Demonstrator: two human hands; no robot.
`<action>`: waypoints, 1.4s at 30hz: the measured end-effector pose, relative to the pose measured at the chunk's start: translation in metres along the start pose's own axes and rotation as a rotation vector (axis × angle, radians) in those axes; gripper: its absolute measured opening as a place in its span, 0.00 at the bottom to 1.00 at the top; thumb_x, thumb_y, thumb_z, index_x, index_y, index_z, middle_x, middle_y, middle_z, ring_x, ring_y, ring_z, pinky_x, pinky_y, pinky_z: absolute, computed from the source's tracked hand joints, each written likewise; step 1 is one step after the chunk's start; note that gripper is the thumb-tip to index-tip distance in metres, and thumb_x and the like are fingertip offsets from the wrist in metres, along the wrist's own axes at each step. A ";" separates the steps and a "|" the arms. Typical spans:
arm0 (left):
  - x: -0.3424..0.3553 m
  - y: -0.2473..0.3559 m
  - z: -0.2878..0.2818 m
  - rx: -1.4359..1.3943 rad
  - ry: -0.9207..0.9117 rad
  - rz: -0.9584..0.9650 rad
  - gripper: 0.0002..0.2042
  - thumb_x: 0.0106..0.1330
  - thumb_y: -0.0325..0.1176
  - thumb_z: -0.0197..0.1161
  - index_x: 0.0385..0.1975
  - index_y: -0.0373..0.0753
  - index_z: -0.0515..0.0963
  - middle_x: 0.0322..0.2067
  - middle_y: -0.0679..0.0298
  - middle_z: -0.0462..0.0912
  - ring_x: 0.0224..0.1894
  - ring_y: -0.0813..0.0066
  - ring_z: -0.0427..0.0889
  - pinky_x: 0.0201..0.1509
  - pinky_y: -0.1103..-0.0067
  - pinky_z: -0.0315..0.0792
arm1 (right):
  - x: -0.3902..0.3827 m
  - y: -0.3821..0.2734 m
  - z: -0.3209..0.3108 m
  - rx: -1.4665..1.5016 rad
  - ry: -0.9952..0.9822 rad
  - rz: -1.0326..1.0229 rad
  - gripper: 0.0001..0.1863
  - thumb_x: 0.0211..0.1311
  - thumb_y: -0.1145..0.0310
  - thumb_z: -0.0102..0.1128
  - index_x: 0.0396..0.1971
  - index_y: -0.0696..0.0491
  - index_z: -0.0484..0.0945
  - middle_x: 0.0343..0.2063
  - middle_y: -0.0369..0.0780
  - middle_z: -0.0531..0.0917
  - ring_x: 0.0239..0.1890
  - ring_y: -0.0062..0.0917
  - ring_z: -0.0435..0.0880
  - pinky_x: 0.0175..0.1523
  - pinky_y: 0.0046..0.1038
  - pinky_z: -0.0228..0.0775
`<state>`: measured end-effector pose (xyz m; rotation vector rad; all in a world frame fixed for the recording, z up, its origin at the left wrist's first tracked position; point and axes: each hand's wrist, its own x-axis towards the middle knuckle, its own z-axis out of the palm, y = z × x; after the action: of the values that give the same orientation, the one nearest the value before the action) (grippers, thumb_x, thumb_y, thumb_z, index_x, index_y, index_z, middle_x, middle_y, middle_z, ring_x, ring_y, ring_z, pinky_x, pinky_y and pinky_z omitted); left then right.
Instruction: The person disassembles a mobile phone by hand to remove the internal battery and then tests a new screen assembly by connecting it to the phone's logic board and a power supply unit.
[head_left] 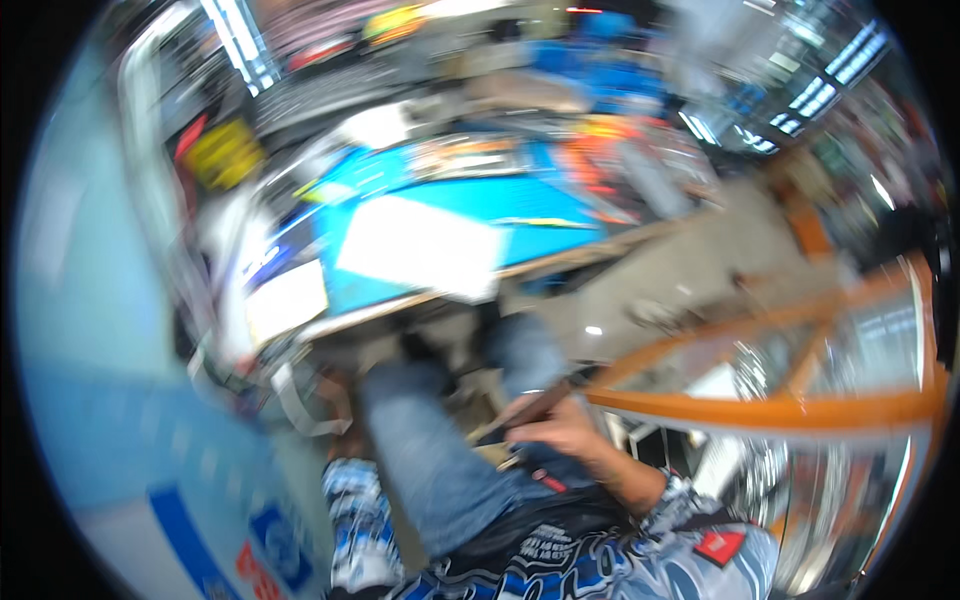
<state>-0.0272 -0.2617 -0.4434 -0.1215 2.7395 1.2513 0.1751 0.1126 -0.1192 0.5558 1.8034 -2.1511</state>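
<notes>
Motion blurs the whole head view. My right hand is over my lap, its fingers wrapped round a dark flat slab, phone-like in shape; the blur hides its exact kind. On the left, my left hand hangs beside my knee, below the table's front corner. A white curved strip lies right by it, and whether the hand touches this strip I cannot tell. The left fingers are smeared.
Ahead stands a table with a blue mat and a white sheet on it. Orange-red packets crowd its right end. An orange-framed glass case stands close on my right. A pale blue panel is at left.
</notes>
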 end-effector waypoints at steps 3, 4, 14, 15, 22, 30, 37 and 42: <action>-0.040 -0.014 0.014 -0.042 -0.010 -0.019 0.13 0.69 0.33 0.63 0.46 0.31 0.84 0.38 0.59 0.89 0.40 0.74 0.85 0.46 0.77 0.77 | 0.005 0.011 0.003 0.121 0.091 -0.104 0.15 0.55 0.68 0.76 0.41 0.59 0.87 0.38 0.40 0.89 0.41 0.22 0.85 0.50 0.26 0.76; -0.056 -0.014 0.021 -0.033 -0.021 -0.038 0.13 0.69 0.33 0.63 0.46 0.31 0.84 0.38 0.59 0.89 0.40 0.74 0.85 0.46 0.78 0.77 | 0.011 0.028 -0.005 0.116 0.137 -0.137 0.15 0.56 0.69 0.75 0.42 0.59 0.87 0.39 0.39 0.89 0.42 0.21 0.85 0.51 0.26 0.76; -0.193 -0.038 0.029 -0.033 -0.174 -0.161 0.14 0.69 0.33 0.64 0.47 0.30 0.84 0.38 0.60 0.89 0.40 0.75 0.85 0.46 0.78 0.76 | -0.003 0.094 -0.022 0.245 0.391 -0.214 0.18 0.55 0.64 0.76 0.42 0.58 0.86 0.38 0.36 0.88 0.42 0.18 0.83 0.51 0.23 0.74; -0.208 -0.047 0.014 -0.050 -0.149 -0.187 0.14 0.69 0.33 0.64 0.47 0.30 0.84 0.38 0.60 0.89 0.40 0.75 0.85 0.46 0.78 0.76 | -0.002 0.088 -0.015 0.206 0.370 -0.227 0.19 0.55 0.62 0.77 0.41 0.58 0.86 0.37 0.35 0.87 0.40 0.17 0.83 0.48 0.23 0.74; -0.247 0.044 -0.041 -0.441 0.140 -0.269 0.14 0.70 0.33 0.66 0.48 0.30 0.84 0.41 0.63 0.88 0.42 0.80 0.83 0.47 0.81 0.76 | 0.021 0.099 -0.013 0.716 0.258 -0.167 0.10 0.60 0.73 0.71 0.41 0.58 0.83 0.35 0.37 0.87 0.36 0.19 0.85 0.43 0.22 0.77; -0.237 0.208 -0.100 -1.308 -0.064 -0.383 0.10 0.71 0.32 0.64 0.47 0.35 0.79 0.38 0.58 0.87 0.40 0.70 0.88 0.42 0.78 0.82 | 0.031 0.108 -0.014 0.731 0.137 -0.285 0.13 0.64 0.75 0.65 0.48 0.58 0.80 0.42 0.39 0.87 0.42 0.27 0.87 0.49 0.34 0.83; -0.217 0.250 -0.034 -1.455 -0.317 -0.393 0.06 0.70 0.32 0.66 0.41 0.38 0.79 0.41 0.59 0.87 0.41 0.69 0.88 0.46 0.75 0.84 | 0.042 0.112 -0.017 0.822 0.097 -0.288 0.12 0.65 0.74 0.65 0.48 0.55 0.80 0.44 0.40 0.86 0.46 0.28 0.86 0.51 0.37 0.81; -0.213 0.261 -0.006 -1.437 -0.402 -0.417 0.05 0.71 0.32 0.65 0.42 0.40 0.79 0.43 0.62 0.86 0.44 0.71 0.87 0.50 0.75 0.82 | 0.043 0.101 -0.008 0.861 0.057 -0.243 0.11 0.66 0.72 0.65 0.47 0.53 0.80 0.42 0.38 0.86 0.44 0.28 0.86 0.50 0.38 0.81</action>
<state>0.1497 -0.0916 -0.2131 -0.4479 0.9755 2.3810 0.1828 0.1030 -0.2291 0.5833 0.9108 -3.0748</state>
